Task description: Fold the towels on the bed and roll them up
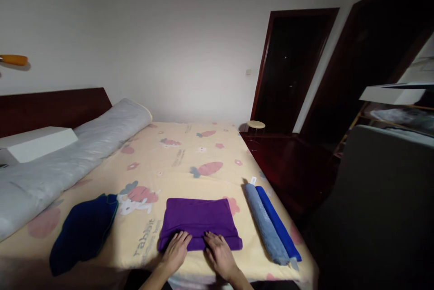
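Observation:
A purple cloth (201, 215) lies on the patterned bed sheet (183, 181), its near edge rolled into a thick fold. On the left part of that fold rests my left hand (176, 250), fingers curled over the cloth. My right hand (219, 253) presses on the fold further right, its fingers bent against the fabric. To the right, a grey-blue rolled cloth (267, 226) and a bright blue rolled cloth (280, 224) lie side by side. A dark blue cloth (84, 231) with a green edge lies crumpled at the left.
A long grey roll (84, 154) runs along the bed's left side, with a white box (42, 143) by it. Beyond the bed's right edge are a round stool (256, 125), a dark chair back (369, 195) and a shelf with a white box (393, 94).

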{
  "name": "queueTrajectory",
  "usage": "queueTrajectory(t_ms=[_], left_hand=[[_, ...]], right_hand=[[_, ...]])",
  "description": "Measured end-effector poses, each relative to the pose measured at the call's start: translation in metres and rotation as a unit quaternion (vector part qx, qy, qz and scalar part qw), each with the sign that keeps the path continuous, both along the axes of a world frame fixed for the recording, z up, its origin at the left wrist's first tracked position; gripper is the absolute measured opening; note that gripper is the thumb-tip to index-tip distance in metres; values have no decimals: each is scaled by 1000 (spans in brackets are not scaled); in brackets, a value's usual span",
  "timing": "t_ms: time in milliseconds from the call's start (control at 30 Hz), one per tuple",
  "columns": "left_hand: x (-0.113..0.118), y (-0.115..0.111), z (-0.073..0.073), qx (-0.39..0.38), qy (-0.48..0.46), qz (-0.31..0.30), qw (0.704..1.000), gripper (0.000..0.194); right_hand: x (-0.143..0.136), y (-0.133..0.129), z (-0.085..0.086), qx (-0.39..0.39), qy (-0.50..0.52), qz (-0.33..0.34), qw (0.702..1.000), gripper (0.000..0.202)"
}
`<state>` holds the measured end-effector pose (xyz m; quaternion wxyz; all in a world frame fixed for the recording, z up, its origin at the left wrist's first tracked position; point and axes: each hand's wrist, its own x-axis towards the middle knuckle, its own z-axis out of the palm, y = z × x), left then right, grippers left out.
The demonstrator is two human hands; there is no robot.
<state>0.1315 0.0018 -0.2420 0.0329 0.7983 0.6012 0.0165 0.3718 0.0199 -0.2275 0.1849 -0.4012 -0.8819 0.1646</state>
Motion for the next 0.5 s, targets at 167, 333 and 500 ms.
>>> queueTrajectory(t_ms=[167, 333, 500], left_hand=[[-17, 0, 2, 49, 26, -8, 998, 44], [-15, -3, 0, 36, 18, -74, 996, 49], [18, -6, 5, -35, -4, -61, 998, 59]], right_hand=[[6, -13, -19, 101, 4, -12, 995, 38], [33, -14, -36, 115, -30, -54, 991, 49], [19, -12, -27, 83, -27, -32, 996, 52]])
